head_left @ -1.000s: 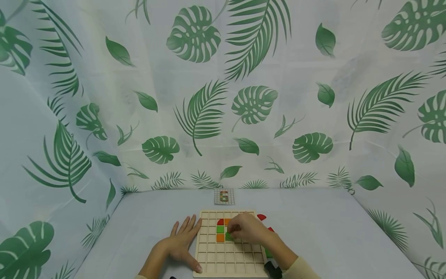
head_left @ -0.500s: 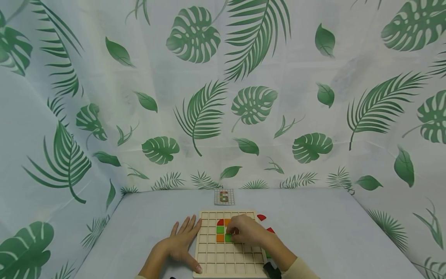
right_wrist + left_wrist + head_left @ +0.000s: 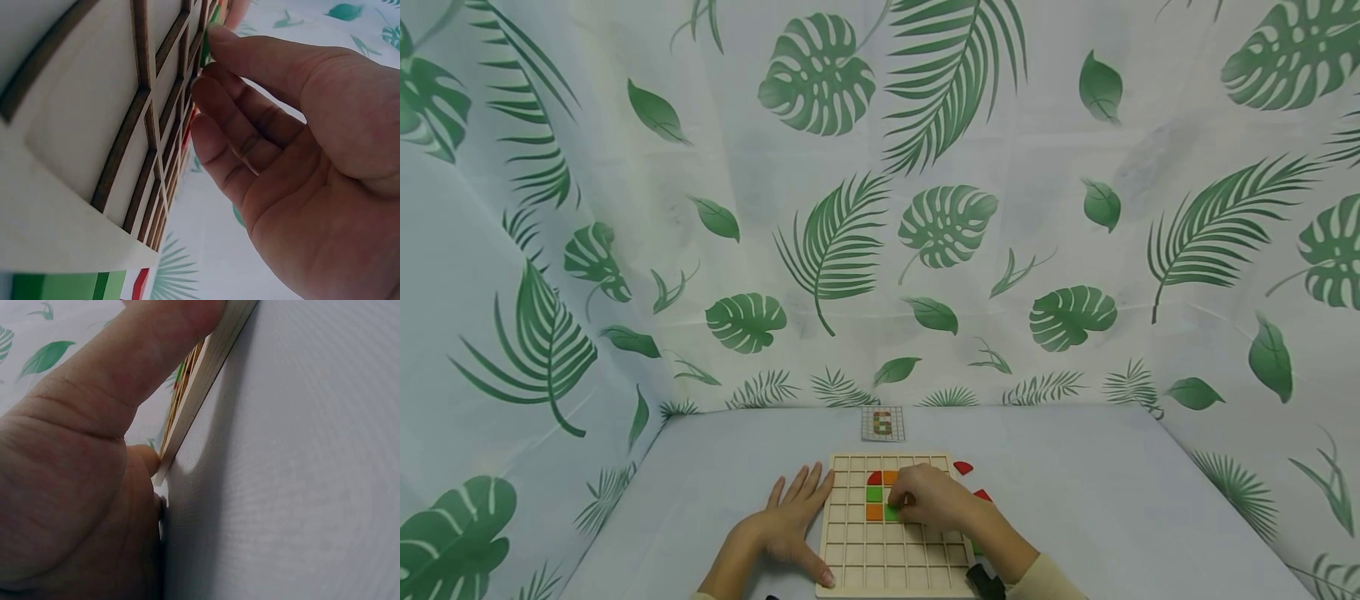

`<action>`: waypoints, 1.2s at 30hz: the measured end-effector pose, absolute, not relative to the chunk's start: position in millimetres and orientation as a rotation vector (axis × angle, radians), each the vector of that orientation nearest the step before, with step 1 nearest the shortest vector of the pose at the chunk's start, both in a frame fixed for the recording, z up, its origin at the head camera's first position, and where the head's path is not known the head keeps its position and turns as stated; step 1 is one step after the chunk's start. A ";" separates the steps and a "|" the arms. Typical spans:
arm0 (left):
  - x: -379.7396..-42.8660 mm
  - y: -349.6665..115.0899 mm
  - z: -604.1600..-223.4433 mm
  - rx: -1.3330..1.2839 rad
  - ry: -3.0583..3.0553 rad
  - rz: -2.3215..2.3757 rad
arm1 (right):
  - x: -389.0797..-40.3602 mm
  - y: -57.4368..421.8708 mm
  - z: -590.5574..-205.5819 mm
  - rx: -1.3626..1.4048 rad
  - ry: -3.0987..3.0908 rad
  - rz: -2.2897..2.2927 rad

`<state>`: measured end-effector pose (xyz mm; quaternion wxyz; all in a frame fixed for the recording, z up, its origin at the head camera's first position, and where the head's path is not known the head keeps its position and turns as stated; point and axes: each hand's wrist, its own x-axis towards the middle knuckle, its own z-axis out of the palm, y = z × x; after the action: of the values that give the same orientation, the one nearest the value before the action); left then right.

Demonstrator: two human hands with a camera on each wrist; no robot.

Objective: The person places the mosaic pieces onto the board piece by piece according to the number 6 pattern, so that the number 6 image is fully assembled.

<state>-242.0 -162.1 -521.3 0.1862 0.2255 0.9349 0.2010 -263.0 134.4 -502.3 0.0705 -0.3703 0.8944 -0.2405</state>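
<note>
A wooden grid board (image 3: pixel 895 575) lies on the table. My left hand (image 3: pixel 790 525) spreads its straight fingers along the board's left side; its thumb (image 3: pixel 162 344) rests against the edge. Over the upper middle of the grid, my right hand (image 3: pixel 936 497) has curled fingers and thumb at a green square tile (image 3: pixel 892 513), which looks level in its cell. In the right wrist view the thumb (image 3: pixel 269 59) meets the green tile, mostly hidden. Beside it sit an orange tile (image 3: pixel 874 512), a green tile (image 3: pixel 874 494), a red quarter-round tile (image 3: pixel 875 478) and another orange tile (image 3: pixel 890 477).
A small pattern card (image 3: pixel 882 423) with a figure made of coloured squares lies behind the board. Loose red pieces (image 3: pixel 962 467) and green pieces (image 3: pixel 977 547) lie along the board's right side, partly covered by my right arm. A leaf-print cloth (image 3: pixel 880 250) encloses the table.
The green tile by my right fingers went from slightly askew to level in its cell. My right hand has shifted very slightly; the left hand stays put.
</note>
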 end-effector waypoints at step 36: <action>-244.2 -162.7 -524.1 0.630 2.631 0.565 | -285.0 202.6 -484.6 -0.826 2.880 -0.984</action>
<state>-244.2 -162.7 -524.1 0.1876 0.2239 0.9350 0.2009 -285.0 202.6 -484.6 -0.0059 -0.2621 0.9132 -0.3119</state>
